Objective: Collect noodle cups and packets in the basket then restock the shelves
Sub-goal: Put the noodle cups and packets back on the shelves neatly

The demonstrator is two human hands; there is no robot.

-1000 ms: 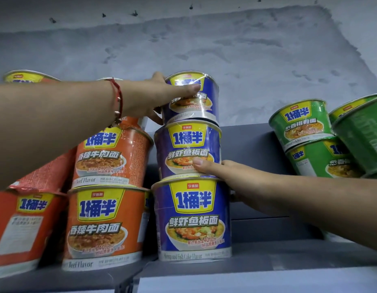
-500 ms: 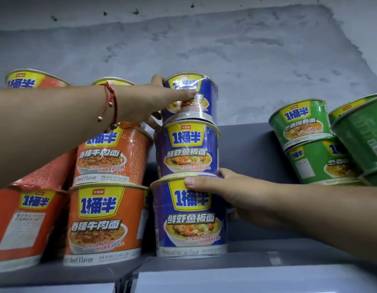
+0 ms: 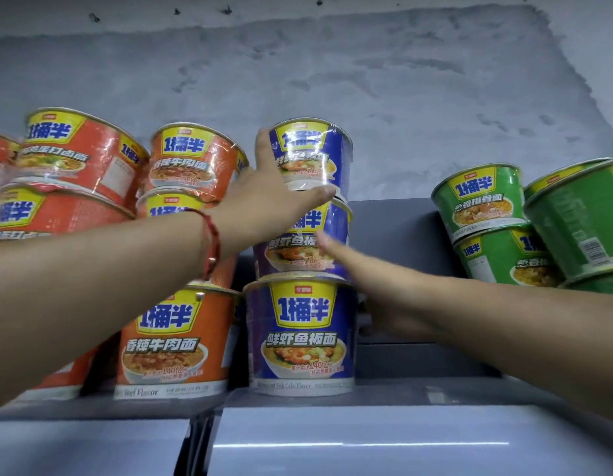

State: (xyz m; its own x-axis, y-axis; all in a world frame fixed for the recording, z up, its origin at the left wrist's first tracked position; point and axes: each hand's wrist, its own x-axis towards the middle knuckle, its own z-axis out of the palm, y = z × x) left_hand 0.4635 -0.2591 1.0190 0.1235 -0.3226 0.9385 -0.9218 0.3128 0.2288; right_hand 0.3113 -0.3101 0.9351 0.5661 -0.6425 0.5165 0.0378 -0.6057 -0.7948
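Three blue noodle cups stand stacked on the grey shelf (image 3: 418, 396). My left hand (image 3: 263, 207) holds the top blue cup (image 3: 315, 156), with fingers up its left side and the thumb across the front of its base. The middle blue cup (image 3: 336, 221) is partly hidden behind that hand. My right hand (image 3: 377, 290) is blurred; its straight forefinger reaches the middle cup's right front. Below it sits the bottom blue cup (image 3: 301, 331), upright on the shelf. No basket is in view.
Orange beef cups (image 3: 174, 338) are stacked to the left, the upper ones (image 3: 195, 159) tilted. Green cups (image 3: 480, 201) lean in a stack at the right. A bare gap of shelf lies between blue and green stacks. A rough grey wall (image 3: 332, 80) rises behind.
My right hand has lifted from the bottom blue cup's rim to the middle cup. My left thumb slid down to the top cup's base. The view has shifted, showing more orange cups.
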